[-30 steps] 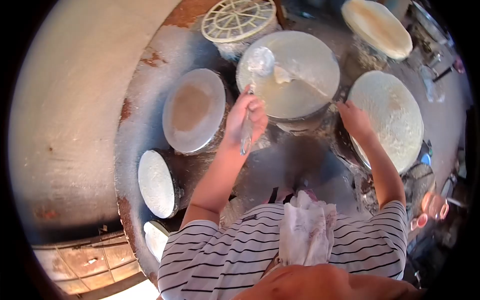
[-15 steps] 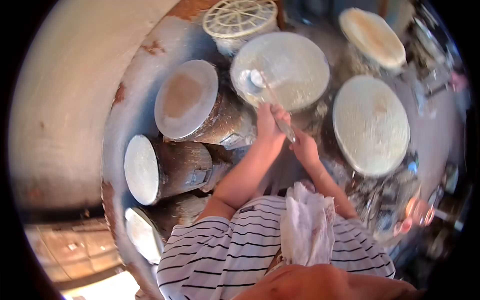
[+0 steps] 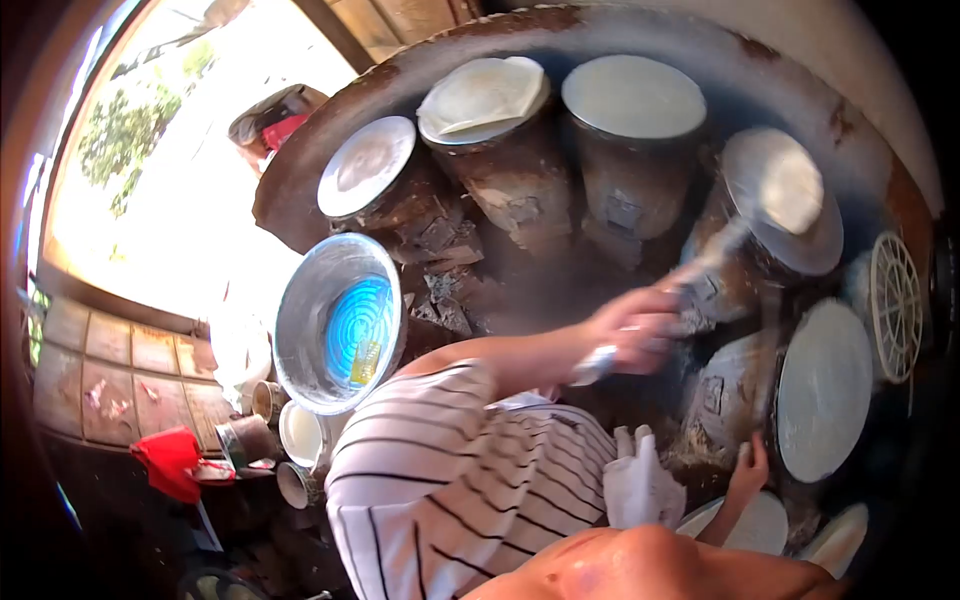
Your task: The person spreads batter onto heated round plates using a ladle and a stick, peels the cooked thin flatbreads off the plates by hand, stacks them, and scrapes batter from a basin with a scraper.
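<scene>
My left hand [image 3: 635, 330] is closed around a long grey metal tool [image 3: 715, 255], blurred by motion; its kind is hard to make out, and its silvery end shows below my hand. Past its far end lies a blurred pale, tan-centred disc [image 3: 792, 188], over a round white-topped drum [image 3: 815, 255]. My right hand [image 3: 747, 472] is lower right, its fingers closed at the lower end of a thin wooden stick [image 3: 770, 350]. Right of it stands another pale round top [image 3: 825, 400].
More round-topped drums [image 3: 635, 95] stand in an arc along a curved, rusty-edged wall [image 3: 740, 45]. Thin pale sheets [image 3: 490, 95] lie on one. At left are a metal basin [image 3: 340, 385] with a blue patterned bottom, a red cloth [image 3: 168, 462] and several pots. A slatted round lid [image 3: 893, 307] is at right.
The view has swung left, bringing the basin and bright opening in. My hands, together over a round top before, are now apart, the left stretched toward another drum.
</scene>
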`<state>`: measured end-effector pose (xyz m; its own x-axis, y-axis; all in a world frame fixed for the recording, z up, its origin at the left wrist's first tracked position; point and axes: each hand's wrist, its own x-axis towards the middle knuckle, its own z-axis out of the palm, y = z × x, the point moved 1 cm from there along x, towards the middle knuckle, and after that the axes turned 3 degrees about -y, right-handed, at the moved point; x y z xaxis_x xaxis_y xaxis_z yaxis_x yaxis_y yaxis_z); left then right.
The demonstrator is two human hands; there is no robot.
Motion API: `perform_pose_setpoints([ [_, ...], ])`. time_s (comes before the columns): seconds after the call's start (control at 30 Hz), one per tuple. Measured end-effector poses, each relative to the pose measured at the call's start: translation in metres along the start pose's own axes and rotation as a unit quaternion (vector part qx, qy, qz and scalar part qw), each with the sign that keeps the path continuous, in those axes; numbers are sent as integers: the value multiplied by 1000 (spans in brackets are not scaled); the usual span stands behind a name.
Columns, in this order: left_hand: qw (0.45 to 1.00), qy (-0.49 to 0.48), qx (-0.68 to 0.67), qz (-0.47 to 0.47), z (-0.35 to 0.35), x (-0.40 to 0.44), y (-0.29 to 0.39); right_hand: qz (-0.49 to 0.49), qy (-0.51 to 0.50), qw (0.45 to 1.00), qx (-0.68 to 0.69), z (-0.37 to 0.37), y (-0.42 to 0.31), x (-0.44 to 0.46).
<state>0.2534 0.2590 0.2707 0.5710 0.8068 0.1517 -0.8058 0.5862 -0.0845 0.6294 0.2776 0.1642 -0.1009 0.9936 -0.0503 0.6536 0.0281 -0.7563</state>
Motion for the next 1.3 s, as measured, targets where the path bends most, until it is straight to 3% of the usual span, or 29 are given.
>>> perform_pose_setpoints([
  [0.03, 997, -33, 63, -19, 31, -46, 23, -41, -93, 995, 7, 17, -18, 18],
  [0.07, 991, -58, 110, 58, 44, -105, 27, -80, -191, 978, 6, 37, -31, 21],
  [0.13, 952, -87, 194, 219, 71, -222, 33, -164, -261, 944, 118, 118, -87, 18],
  [0.17, 891, 55, 248, 376, 98, -262, 15, -213, -280, 929, 113, 156, -127, 16],
  [0.2, 785, 206, 278, 513, 120, -299, -6, -259, -304, 910, 112, 196, -169, 7],
  [0.27, 660, 397, 318, 553, 118, -375, -23, -364, -348, 861, 70, 261, -267, -22],
  [0.3, 557, 542, 311, 547, 106, -408, -33, -387, -389, 835, 45, 299, -295, -37],
  [0.33, 493, 630, 302, 518, 88, -440, -39, -409, -420, 810, 22, 333, -326, -50],
  [0.43, 439, 704, 240, 504, 15, -512, -62, -533, -459, 708, -67, 437, -388, -114],
  [0.47, 370, 773, 266, 441, -14, -535, -64, -577, -462, 668, -90, 466, -399, -135],
  [0.57, 291, 787, 291, 458, -93, -585, -42, -610, -491, 603, -155, 527, -409, -166],
  [0.67, 226, 798, 345, 439, -124, -632, -1, -600, -480, 622, -148, 575, -434, -182],
  [0.77, 38, 850, 399, 343, -141, -669, 26, -605, -491, 594, -204, 618, -457, -174],
  [0.87, -81, 885, 406, 215, -109, -676, 12, -599, -506, 573, -237, 636, -485, -155],
  [0.9, -97, 906, 384, 147, -105, -676, 0, -594, -508, 586, -211, 634, -489, -145],
  [1.0, -43, 868, 365, 335, -80, -675, -25, -544, -567, 594, -172, 641, -480, -127],
  [1.03, 12, 778, 357, 517, -83, -688, -25, -523, -619, 582, -75, 646, -474, -124],
  [1.07, 59, 651, 341, 676, -86, -701, -24, -431, -691, 568, -118, 654, -472, -123],
  [1.13, 331, 365, 121, 862, -52, -685, -61, -217, -803, 532, -158, 630, -511, -157],
  [1.27, 299, 86, 28, 950, -25, -695, -141, -32, -924, 345, -159, 612, -540, -265],
  [1.3, 259, 134, 6, 956, -22, -701, -160, 31, -945, 288, -150, 607, -546, -303],
])
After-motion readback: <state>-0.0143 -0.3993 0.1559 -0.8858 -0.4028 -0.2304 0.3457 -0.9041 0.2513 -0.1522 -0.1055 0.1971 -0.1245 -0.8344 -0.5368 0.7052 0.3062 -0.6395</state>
